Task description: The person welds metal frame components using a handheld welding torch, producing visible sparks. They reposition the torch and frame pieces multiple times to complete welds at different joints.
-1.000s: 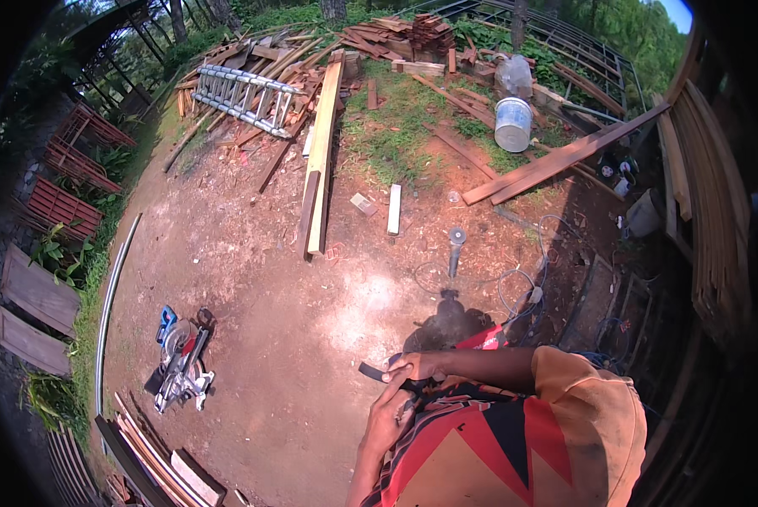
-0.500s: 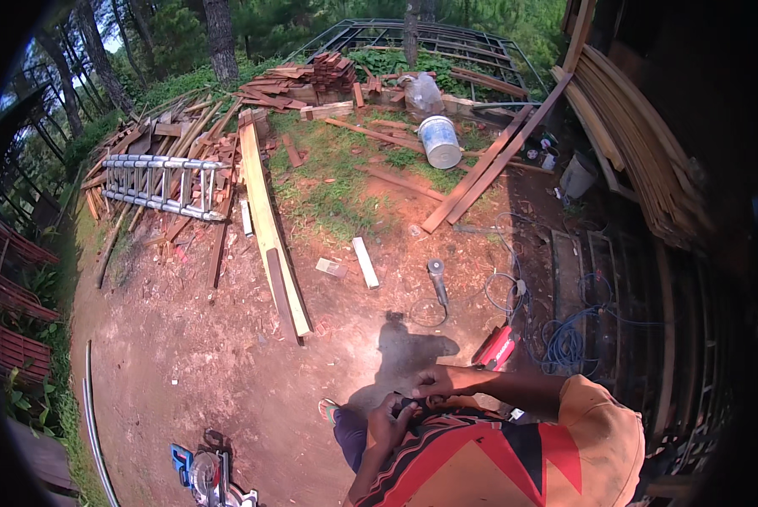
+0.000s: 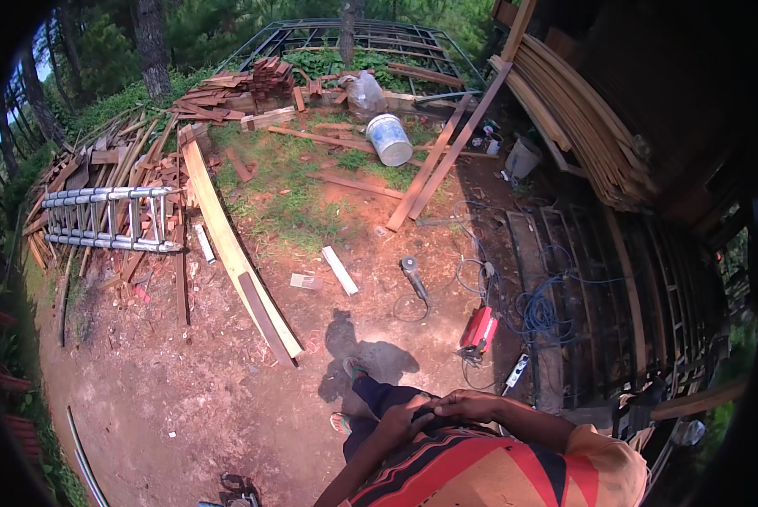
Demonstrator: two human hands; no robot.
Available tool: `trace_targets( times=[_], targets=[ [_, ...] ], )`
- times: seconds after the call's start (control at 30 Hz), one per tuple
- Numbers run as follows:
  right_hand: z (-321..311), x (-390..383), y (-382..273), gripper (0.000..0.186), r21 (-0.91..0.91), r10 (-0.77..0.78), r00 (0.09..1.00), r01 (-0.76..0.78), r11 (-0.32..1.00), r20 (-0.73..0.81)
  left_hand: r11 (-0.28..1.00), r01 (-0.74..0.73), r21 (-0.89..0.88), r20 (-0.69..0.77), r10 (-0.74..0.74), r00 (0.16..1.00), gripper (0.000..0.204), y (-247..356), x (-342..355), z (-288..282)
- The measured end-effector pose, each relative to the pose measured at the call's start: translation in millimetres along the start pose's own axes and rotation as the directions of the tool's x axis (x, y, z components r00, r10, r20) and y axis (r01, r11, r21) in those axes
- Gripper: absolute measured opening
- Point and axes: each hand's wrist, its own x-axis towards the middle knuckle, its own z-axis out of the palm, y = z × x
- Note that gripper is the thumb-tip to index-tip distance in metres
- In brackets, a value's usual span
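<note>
My left hand point(image 3: 400, 424) and my right hand point(image 3: 465, 406) meet in front of my waist, just above the striped shirt. Both have their fingers curled in. A small dark thing point(image 3: 424, 411) shows between them, too small and shaded to name. On the ground ahead lies an angle grinder point(image 3: 412, 279) with its cord. To the right of it sits a red machine point(image 3: 478, 329), and a white power strip point(image 3: 516, 372) lies close to my right forearm.
A long pale board point(image 3: 214, 224) and a brown board point(image 3: 265, 325) lie ahead to the left. Beyond are a ladder point(image 3: 113, 220) on a wood pile and a tipped bucket point(image 3: 390, 139). Blue cable point(image 3: 543, 313) is coiled at right. Part of a power tool point(image 3: 233, 493) shows at the bottom.
The view has swung to the right, so the scene sits further left. My hands have come closer together at the waist, and both my feet now show.
</note>
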Motion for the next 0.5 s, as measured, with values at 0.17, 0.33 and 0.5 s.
trace_targets(
  times=[0.17,0.33,0.5],
  targets=[
    [-13.1,57.4,-18.4,0.036,-0.033,-0.003,0.998,0.005,0.999,0.064,0.999,-0.027,-0.028,-0.021,0.026,0.999,0.024,-1.4,11.7,-52.9],
    [6.2,93.8,-97.5,0.035,-0.040,0.026,0.984,-0.019,0.999,0.174,0.980,0.023,0.196,-0.096,-0.004,0.995,0.027,-3.5,1.7,-106.1],
    [7.6,112.2,-114.0,0.033,0.124,0.057,0.993,-0.070,0.990,0.101,0.960,0.077,0.269,-0.085,-0.056,0.995,0.034,13.3,9.2,-137.1]
  ],
)
